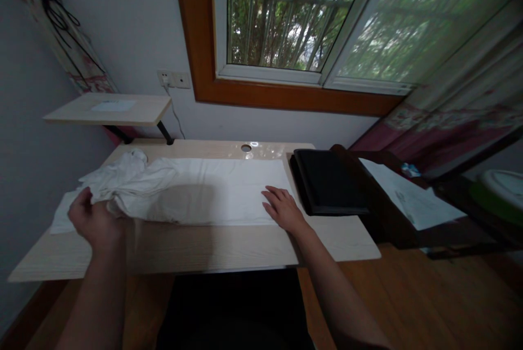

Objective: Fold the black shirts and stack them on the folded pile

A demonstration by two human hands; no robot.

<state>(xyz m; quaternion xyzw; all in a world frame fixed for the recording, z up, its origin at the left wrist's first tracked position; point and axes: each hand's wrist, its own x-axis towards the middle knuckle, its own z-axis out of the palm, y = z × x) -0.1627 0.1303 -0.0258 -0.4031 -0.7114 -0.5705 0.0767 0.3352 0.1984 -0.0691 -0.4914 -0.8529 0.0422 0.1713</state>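
Note:
A long white cloth garment (229,189) lies across the pale wooden desk (245,249). Its right part is flat and smooth, while its left part is bunched into loose folds. My left hand (96,222) is closed on the bunched cloth at the near left side. My right hand (283,207) rests flat on the garment's right end with fingers spread. I cannot make out which kind of garment it is.
A black folder-like case (329,181) lies right of the cloth. A small raised shelf (141,113) stands at the back left. Beyond the desk's right edge is a dark table with white paper (408,192). A round cable hole (245,148) is near the wall.

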